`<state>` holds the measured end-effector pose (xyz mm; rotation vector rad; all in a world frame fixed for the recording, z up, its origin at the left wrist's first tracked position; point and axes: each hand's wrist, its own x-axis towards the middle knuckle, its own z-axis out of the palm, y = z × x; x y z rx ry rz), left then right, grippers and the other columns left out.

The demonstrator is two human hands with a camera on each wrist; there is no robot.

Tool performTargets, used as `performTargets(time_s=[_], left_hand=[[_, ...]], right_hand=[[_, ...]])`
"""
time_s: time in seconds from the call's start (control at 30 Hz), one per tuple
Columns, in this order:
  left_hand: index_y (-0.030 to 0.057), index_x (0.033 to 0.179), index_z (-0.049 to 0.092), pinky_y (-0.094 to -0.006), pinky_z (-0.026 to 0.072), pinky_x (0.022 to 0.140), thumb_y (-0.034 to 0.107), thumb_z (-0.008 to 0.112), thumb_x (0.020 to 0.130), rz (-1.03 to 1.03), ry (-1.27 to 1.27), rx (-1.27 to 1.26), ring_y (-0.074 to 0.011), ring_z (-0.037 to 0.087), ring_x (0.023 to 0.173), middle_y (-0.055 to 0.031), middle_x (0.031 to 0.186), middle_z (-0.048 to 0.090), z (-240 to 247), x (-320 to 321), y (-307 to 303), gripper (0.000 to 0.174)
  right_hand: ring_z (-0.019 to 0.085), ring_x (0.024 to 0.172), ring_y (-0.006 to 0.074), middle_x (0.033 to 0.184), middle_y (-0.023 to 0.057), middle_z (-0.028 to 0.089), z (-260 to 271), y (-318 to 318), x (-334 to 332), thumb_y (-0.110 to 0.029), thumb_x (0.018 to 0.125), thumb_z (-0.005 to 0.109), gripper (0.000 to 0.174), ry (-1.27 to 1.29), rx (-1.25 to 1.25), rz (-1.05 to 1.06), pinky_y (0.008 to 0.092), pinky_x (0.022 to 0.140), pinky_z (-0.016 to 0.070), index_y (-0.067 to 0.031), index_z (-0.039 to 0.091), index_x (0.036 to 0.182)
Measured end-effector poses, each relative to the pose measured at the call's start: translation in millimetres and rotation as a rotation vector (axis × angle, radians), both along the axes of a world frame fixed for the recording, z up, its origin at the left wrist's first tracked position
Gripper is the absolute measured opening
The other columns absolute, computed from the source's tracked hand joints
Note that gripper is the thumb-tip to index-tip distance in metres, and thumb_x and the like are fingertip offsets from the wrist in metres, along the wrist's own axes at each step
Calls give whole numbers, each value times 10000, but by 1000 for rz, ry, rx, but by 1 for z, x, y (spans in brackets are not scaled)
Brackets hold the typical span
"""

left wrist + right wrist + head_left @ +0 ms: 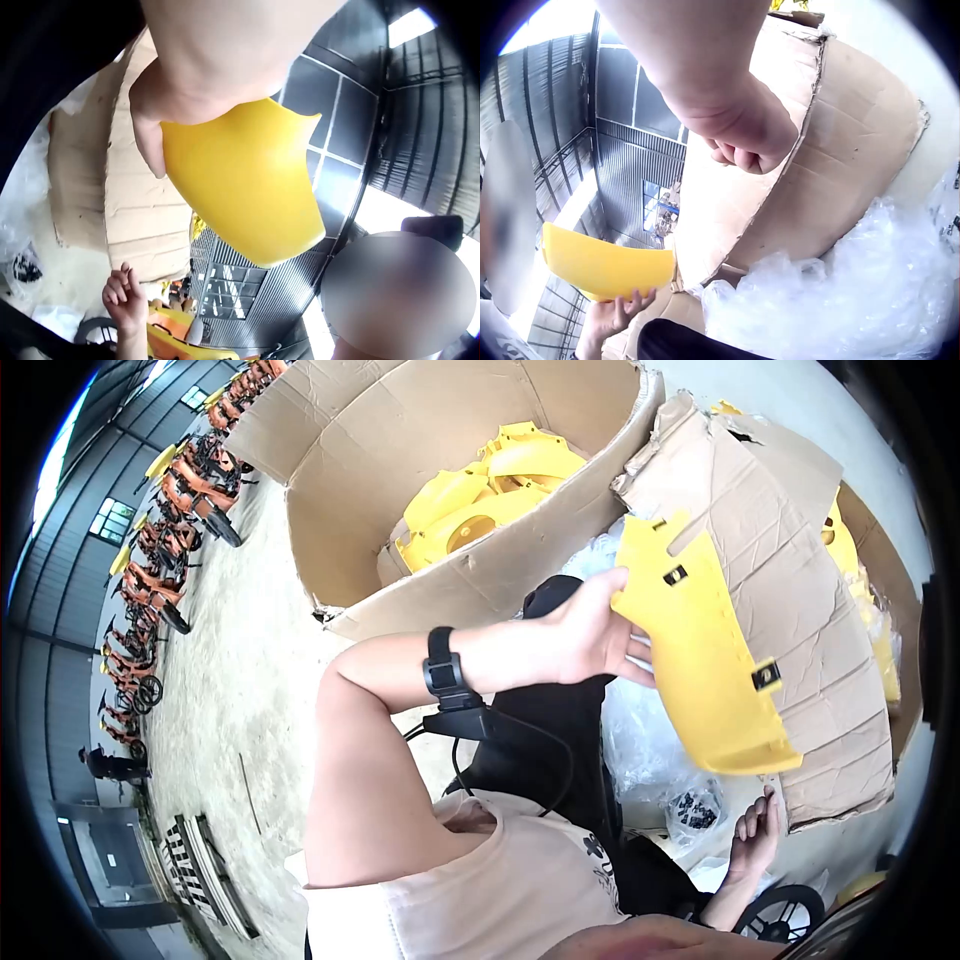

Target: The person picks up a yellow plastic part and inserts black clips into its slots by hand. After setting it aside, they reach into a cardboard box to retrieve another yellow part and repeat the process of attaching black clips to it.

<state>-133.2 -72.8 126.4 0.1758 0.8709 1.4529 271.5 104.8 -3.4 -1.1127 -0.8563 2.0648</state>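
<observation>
My left hand (592,630) grips the edge of a curved yellow panel (700,660), its fingers partly behind the piece. Two black clips (676,575) sit on the panel's face. In the left wrist view, the hand (180,101) holds the panel (244,184) by one end, its smooth side in view. The right hand (755,840) hangs below the panel's lower end, apart from it, with loosely curled fingers and nothing held. The right wrist view shows that hand (742,131) in front of cardboard, and the panel (607,266) held farther off.
A large cardboard box (470,585) holds several yellow parts (490,490). Beside it are a cardboard flap (790,590), clear plastic wrap (640,750) and a bag of small black pieces (692,810). Orange motorbikes (190,485) line the far left; a wheel (785,915) stands at lower right.
</observation>
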Motion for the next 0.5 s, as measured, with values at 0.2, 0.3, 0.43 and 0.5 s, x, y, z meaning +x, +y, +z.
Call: performTargets(time_s=[0.2, 0.3, 0.43, 0.5], left_hand=[[-35, 1290, 475, -558, 536, 928, 365, 359, 996, 636, 692, 318, -401, 636, 1067, -227, 1223, 594, 52, -108, -22, 510], [-49, 1318, 427, -559, 493, 1000, 332, 321, 1000, 849, 749, 177, -420, 581, 1139, -253, 1344, 480, 59, -180, -41, 507], [19, 1387, 386, -593, 486, 998, 340, 257, 1014, 1075, 405, -95, -451, 390, 1322, -216, 1477, 332, 16, -287, -84, 509], [55, 1395, 404, -596, 491, 986, 333, 238, 1017, 1209, 86, -297, -400, 389, 1333, -182, 1472, 360, -6, -327, -105, 498]], right_hand=[[305, 508, 28, 753, -45, 458, -27, 13, 14, -245, 1020, 526, 285, -32, -14, 32, 201, 419, 242, -49, 567, 1224], [314, 524, 29, 768, -47, 478, -34, 14, 18, -244, 1018, 530, 286, -52, -24, 22, 201, 434, 246, -54, 565, 1229], [321, 508, 29, 750, -41, 463, -29, 7, 11, -235, 1004, 552, 258, -94, -26, -54, 202, 425, 244, -47, 574, 1179], [331, 520, 31, 761, -38, 473, -29, 7, 10, -232, 999, 556, 260, -108, 8, -38, 200, 433, 247, -43, 571, 1177]])
